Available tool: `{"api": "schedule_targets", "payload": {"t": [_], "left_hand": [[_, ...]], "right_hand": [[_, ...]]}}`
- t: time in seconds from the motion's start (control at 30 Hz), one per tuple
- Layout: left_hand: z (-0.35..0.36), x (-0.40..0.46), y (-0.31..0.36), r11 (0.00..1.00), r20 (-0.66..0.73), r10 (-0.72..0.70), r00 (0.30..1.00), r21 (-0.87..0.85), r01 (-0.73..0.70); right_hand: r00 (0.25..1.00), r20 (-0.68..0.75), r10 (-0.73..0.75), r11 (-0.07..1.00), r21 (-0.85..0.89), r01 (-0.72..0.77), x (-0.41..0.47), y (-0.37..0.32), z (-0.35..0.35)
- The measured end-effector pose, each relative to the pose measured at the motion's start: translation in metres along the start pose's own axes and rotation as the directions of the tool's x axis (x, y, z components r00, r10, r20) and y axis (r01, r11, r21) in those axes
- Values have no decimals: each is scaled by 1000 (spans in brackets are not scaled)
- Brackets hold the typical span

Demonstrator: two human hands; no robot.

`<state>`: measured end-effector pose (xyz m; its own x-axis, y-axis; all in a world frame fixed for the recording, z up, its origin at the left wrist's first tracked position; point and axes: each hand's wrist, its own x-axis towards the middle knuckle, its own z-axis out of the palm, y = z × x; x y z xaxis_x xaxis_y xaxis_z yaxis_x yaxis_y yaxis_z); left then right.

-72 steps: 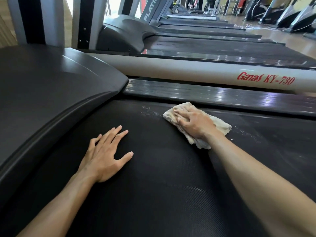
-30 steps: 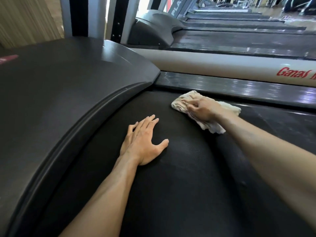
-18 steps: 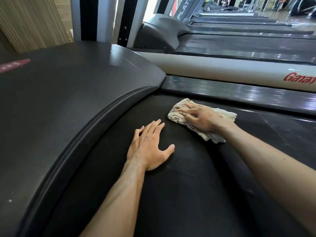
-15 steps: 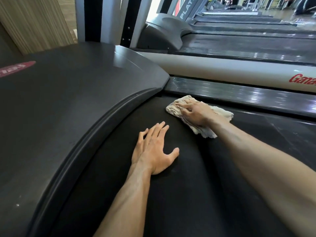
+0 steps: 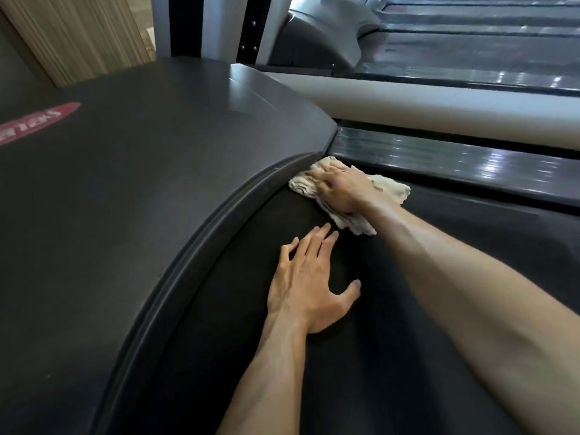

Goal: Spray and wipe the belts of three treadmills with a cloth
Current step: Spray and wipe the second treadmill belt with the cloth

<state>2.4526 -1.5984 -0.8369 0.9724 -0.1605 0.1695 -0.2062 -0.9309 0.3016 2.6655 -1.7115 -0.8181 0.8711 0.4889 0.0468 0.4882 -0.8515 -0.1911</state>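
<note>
Black textured rubber fills the lower half of the view: the belt (image 5: pixel 361 372) of the nearest treadmill, running from 6 o'clock up toward 1 o'clock. Over its front end, from 7 o'clock round to 12, curves the dark grey motor cover (image 5: pixel 141 199), with a red oval badge (image 5: pixel 37 122) at 9 o'clock whose lettering is too blurred to read. Along the belt's far edge at 2 o'clock lies a glossy ribbed side rail (image 5: pixel 455 160), and beyond it the pale cream frame (image 5: pixel 423 116) of the next treadmill, whose own dark deck (image 5: pixel 470 54) sits at 1 o'clock. Grey uprights (image 5: pixel 185 25) stand at 12 o'clock, with a beige ribbed wall panel (image 5: pixel 81 32) at 11

Both bare forearms reach in from 5 and 6 o'clock. The right hand (image 5: pixel 343 191) lies palm-down on the cloth (image 5: pixel 389 188), fingers extended and slightly bent over it, pressing it onto the belt; whether the thumb grips the fabric I cannot tell. The crumpled off-white cloth sits at the belt's front far corner, touching the lip of the motor cover and just beside the side rail. The left hand (image 5: pixel 309 284) rests flat on the belt just nearer than the cloth, fingers straight and close together, thumb spread wide toward 3 o'clock, holding nothing
</note>
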Motion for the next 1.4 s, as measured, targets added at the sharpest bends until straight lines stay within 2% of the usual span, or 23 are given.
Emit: {"api": "schedule_targets", "payload": {"t": [0.1,0.23,0.3,0.53,0.7,0.73,0.83,0.9,1.17,1.4], "left_hand": [[2,2,-4,1000,25,12,1000,19,-13],[-1,2,-3,1000,34,15,999,26,-15],[-4,2,-3,1000,47,12,999,21,-13],[-4,2,3,999,54,-15,998,31,13],[-16,-6,19,984,59,27,998,174,-37],[-17,-11,24,986,45,35,998,164,-42],[-18,-38,48,1000,-10,-5,1000,-5,5],[-21,-59,68,997,-1,0,1000,-71,0],[-43,-124,137,980,25,65,998,-190,-59],[-74,-191,186,968,23,123,992,-223,-115]], "right_hand": [[1000,-15,-4,1000,-17,4,7,-16,6],[987,-43,-154,987,34,155,-30,5,-6],[987,-45,-153,987,48,155,-46,18,-10],[985,-91,149,988,-28,-152,-114,32,-6],[960,-102,259,966,11,-259,-193,24,-9],[958,-100,269,963,19,-269,-209,22,-10],[952,-99,290,957,51,-286,-251,18,-15],[945,-96,314,948,79,-307,-278,21,-19],[919,-56,391,919,85,-386,-396,38,-30],[890,7,457,881,136,-453,-507,19,-41]]}}
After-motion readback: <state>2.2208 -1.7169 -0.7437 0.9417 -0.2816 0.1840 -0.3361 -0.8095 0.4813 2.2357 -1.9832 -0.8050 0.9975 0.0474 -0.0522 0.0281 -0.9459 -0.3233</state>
